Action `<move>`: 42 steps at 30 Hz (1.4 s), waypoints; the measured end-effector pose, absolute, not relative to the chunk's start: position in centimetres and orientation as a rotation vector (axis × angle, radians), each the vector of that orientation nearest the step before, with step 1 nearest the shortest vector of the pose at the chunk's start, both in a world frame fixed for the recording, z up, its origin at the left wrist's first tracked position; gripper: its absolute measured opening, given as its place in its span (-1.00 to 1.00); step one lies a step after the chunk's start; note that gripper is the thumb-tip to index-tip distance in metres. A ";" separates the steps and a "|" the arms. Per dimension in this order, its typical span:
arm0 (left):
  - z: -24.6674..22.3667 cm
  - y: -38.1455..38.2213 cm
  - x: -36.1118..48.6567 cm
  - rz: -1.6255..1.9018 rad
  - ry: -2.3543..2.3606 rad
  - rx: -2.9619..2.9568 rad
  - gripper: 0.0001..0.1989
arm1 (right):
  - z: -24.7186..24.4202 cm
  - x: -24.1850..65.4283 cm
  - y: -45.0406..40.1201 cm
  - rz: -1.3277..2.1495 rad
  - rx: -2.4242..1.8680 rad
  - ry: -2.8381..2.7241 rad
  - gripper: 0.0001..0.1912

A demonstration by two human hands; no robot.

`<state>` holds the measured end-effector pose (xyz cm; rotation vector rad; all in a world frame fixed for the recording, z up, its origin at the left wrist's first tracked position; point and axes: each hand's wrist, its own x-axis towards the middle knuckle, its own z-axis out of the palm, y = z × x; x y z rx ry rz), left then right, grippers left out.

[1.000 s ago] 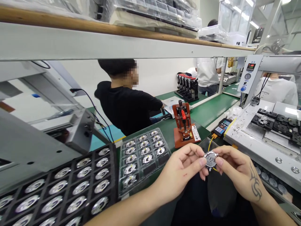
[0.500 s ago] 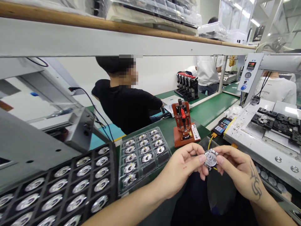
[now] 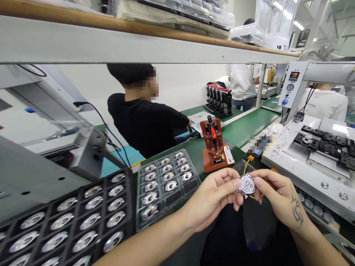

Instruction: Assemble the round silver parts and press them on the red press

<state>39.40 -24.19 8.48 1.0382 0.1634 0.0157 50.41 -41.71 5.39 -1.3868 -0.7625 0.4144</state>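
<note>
A round silver watch case [image 3: 247, 185] with a printed white back is held up between my two hands, its back turned toward the camera. My left hand [image 3: 219, 195] pinches its left edge between thumb and fingers. On the other side, my right hand [image 3: 273, 192] has its thumb and fingertips closed on the right edge. Just beyond my hands stands a red-brown press fixture [image 3: 213, 142] with a red handle. A clear tray [image 3: 166, 184] of silver watch parts lies left of my hands.
A black compartment tray [image 3: 80, 221] with many watch parts fills the lower left. At right is a white machine [image 3: 294, 162] with black fixtures. A person in black [image 3: 146, 125] sits across the bench. A shelf [image 3: 111, 44] crosses overhead.
The camera view has shifted slightly, so the surroundings sit a little further left. The watch case has tilted slightly between my fingers; both hands still grip it.
</note>
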 end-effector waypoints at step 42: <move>7.8 -23.8 39.1 0.071 0.153 1.244 -0.67 | 4.8 50.6 -41.3 0.593 -1.481 -0.810 -0.62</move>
